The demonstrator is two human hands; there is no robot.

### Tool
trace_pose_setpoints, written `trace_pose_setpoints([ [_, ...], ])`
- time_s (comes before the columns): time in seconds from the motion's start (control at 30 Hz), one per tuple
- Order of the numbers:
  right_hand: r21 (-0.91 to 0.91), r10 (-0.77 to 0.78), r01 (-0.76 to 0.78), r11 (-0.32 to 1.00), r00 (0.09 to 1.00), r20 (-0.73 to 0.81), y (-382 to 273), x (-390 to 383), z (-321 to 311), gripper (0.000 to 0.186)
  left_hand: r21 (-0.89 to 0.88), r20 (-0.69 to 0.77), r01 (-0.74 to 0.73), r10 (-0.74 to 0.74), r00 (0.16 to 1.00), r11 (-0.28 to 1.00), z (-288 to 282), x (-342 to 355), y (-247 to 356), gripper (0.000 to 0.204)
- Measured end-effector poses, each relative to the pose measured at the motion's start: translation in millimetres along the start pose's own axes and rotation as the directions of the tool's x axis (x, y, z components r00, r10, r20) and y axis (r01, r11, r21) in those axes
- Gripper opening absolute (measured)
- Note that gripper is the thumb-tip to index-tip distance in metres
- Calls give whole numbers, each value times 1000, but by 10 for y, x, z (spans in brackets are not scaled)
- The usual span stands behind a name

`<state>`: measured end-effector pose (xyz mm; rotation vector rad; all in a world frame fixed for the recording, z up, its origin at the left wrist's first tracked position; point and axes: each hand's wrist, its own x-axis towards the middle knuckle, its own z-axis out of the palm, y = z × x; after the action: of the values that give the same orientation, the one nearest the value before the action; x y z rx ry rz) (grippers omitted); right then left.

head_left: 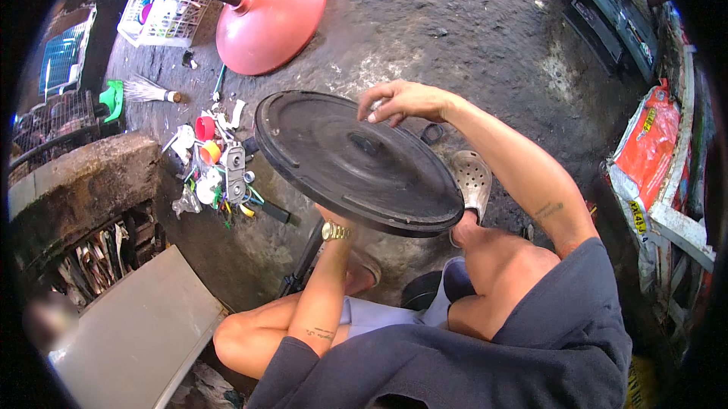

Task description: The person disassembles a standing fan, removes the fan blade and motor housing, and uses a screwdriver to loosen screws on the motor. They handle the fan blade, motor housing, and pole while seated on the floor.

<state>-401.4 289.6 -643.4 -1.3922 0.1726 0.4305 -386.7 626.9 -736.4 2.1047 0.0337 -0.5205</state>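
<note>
A large round black base [356, 158] with a raised rim and a small knob at its middle is tilted in front of me above the ground. My left hand [331, 214] reaches beneath its near edge; the disc hides the fingers, and a gold watch [336, 231] is on that wrist. Over the far right part of the disc, my right hand [398, 102] has its fingers curled around something small and whitish, mostly hidden. A black pole [305, 257] slants down beside my left forearm; whether it joins the disc is hidden.
A red round stand base [280, 14] with a black pole lies ahead, near a white basket [163, 14]. Mixed plastic parts [216, 162] are heaped left, beside a brush [152, 90]. A grey panel [144, 325] sits near left; a red and white sack [641, 158] lies right.
</note>
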Motion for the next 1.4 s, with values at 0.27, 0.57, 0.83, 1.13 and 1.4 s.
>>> trace_pose_setpoints([
  [0.27, -64, -113, 122, 990, 985, 131, 85, 40, 104, 38, -128, -41, 95, -101, 994, 987, 145, -214, 601, 31],
  [0.57, -251, 4, 35, 967, 988, 156, 8, -118, 35, 54, 411, 77, -392, 397, 915, 823, 44, -113, 521, 33],
  [0.83, -250, 261, -293, 923, 953, -151, -235, -103, 437, 53, 6, -66, 91, -90, 994, 996, 99, -199, 752, 32],
  [1.13, -375, 57, -146, 916, 970, -237, -296, -82, 3, 43, -68, -23, 106, -108, 994, 992, 67, -178, 685, 34],
  [1.4, -274, -326, 337, 901, 942, 84, 143, -33, 74, 33, -379, -2, 215, -233, 973, 900, 78, -205, 571, 38],
])
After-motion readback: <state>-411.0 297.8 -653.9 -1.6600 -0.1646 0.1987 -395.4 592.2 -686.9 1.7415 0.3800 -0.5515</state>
